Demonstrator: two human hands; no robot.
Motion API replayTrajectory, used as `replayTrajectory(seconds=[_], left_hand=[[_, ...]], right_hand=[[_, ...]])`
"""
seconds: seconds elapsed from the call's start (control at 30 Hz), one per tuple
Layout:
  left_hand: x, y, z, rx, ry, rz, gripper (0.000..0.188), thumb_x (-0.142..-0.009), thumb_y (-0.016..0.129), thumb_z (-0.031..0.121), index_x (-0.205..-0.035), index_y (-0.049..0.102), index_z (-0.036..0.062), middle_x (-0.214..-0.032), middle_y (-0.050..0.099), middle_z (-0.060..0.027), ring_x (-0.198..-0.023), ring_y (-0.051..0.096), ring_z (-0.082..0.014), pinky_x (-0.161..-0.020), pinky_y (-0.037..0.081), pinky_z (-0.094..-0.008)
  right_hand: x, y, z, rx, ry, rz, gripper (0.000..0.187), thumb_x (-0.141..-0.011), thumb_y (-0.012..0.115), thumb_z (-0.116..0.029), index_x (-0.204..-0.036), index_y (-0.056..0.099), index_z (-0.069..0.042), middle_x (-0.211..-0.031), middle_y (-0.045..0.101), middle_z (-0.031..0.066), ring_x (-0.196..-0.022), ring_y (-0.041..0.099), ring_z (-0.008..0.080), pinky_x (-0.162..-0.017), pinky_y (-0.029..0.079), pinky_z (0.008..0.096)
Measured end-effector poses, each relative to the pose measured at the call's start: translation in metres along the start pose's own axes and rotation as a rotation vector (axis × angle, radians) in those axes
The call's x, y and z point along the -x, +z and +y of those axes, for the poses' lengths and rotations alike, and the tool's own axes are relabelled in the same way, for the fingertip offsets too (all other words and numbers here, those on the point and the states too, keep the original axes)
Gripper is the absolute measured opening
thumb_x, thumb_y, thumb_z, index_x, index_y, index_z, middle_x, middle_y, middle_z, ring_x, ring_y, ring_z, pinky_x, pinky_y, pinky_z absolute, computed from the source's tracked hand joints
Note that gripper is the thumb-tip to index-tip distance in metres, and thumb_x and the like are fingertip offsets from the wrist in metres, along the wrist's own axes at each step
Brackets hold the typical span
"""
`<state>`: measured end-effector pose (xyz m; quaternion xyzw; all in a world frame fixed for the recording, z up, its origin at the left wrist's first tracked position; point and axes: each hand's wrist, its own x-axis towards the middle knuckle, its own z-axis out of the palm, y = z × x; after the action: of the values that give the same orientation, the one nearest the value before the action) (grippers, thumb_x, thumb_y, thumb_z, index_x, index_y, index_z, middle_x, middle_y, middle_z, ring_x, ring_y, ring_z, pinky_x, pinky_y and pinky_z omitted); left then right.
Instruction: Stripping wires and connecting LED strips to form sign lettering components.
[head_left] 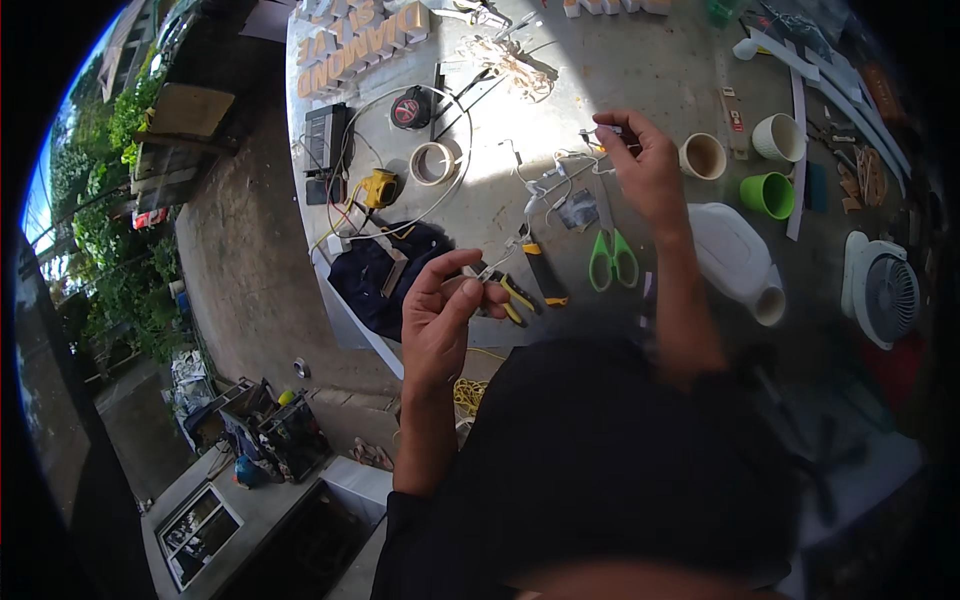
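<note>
A string of thin white wire with small white pieces [545, 187] lies across the table between my hands. My left hand [440, 315] is closed, pinching an end of white wire [487, 272] between thumb and fingers. Farther away, my right hand [645, 170] pinches a small piece of the wire string, partly hidden by the fingertips. Beside my left hand rest yellow-and-black pliers [518, 302] and a yellow-and-black utility knife [545, 272]. Green-handled scissors [613, 264] lie below my right hand, with a small grey packet [578, 210] to their left.
At left are a tape roll [416, 163], a tape measure [409, 107], a yellow device [379, 188] and dark cloth [425, 245]. To the right stand a white cup [779, 137], a green cup [767, 195], a white jug [730, 250] and a fan [885, 292]. Block letters [365, 50] line the far edge.
</note>
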<state>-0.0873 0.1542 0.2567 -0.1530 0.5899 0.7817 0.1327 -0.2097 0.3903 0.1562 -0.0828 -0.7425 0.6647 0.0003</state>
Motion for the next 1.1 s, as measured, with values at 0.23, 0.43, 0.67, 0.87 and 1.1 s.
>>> replayTrajectory(seconds=[0.23, 0.43, 0.67, 0.87, 1.1], left_hand=[[-0.010, 0.042, 0.038, 0.155, -0.026, -0.202, 0.027, -0.096, 0.049, 0.009, -0.120, 0.051, -0.0036, -0.094, 0.067, -0.0194, -0.080, 0.067, -0.0204, -0.100, 0.042, -0.0402], [-0.012, 0.049, 0.039, 0.243, -0.101, -0.230, 0.029, -0.096, 0.052, 0.011, -0.119, 0.053, -0.0067, -0.098, 0.066, -0.0199, -0.083, 0.067, -0.0235, -0.077, 0.053, -0.0323], [-0.025, 0.056, 0.030, 0.375, -0.149, -0.194, 0.028, -0.094, 0.053, 0.009, -0.120, 0.052, -0.0031, -0.097, 0.066, -0.0192, -0.083, 0.066, -0.0218, -0.079, 0.052, -0.0332], [-0.048, 0.059, 0.020, 0.613, -0.116, -0.098, 0.020, -0.098, 0.043, 0.008, -0.117, 0.050, 0.0077, -0.097, 0.060, -0.0075, -0.085, 0.060, -0.0147, -0.099, 0.042, -0.0406], [-0.060, 0.073, 0.023, 0.654, -0.022, -0.061, 0.019, -0.098, 0.042, 0.010, -0.115, 0.050, 0.0088, -0.099, 0.058, -0.0070, -0.088, 0.058, -0.0157, -0.095, 0.044, -0.0376]], right_hand=[[-0.010, 0.002, 0.013, -0.069, -0.004, 0.034, 0.017, -0.088, 0.063, -0.011, -0.100, 0.066, 0.001, -0.085, 0.069, 0.0047, -0.075, 0.061, 0.0081, -0.069, 0.048, 0.0224], [-0.012, 0.005, 0.018, -0.070, 0.011, -0.020, 0.017, -0.088, 0.063, -0.011, -0.100, 0.066, 0.000, -0.086, 0.069, 0.0054, -0.075, 0.061, 0.0087, -0.068, 0.048, 0.0233], [-0.017, 0.001, 0.019, -0.034, 0.001, 0.016, 0.018, -0.087, 0.062, -0.012, -0.101, 0.066, -0.001, -0.084, 0.069, 0.0063, -0.073, 0.061, 0.0104, -0.067, 0.048, 0.0244], [-0.014, 0.004, 0.013, 0.232, -0.082, 0.043, 0.019, -0.087, 0.063, -0.014, -0.101, 0.066, -0.002, -0.097, 0.066, 0.0092, -0.088, 0.063, 0.0160, -0.077, 0.048, 0.0277], [0.033, -0.001, -0.048, 0.057, -0.550, 0.147, 0.023, -0.078, 0.073, -0.006, -0.098, 0.065, -0.002, -0.097, 0.063, 0.0100, -0.089, 0.060, 0.0226, -0.080, 0.047, 0.0318]])
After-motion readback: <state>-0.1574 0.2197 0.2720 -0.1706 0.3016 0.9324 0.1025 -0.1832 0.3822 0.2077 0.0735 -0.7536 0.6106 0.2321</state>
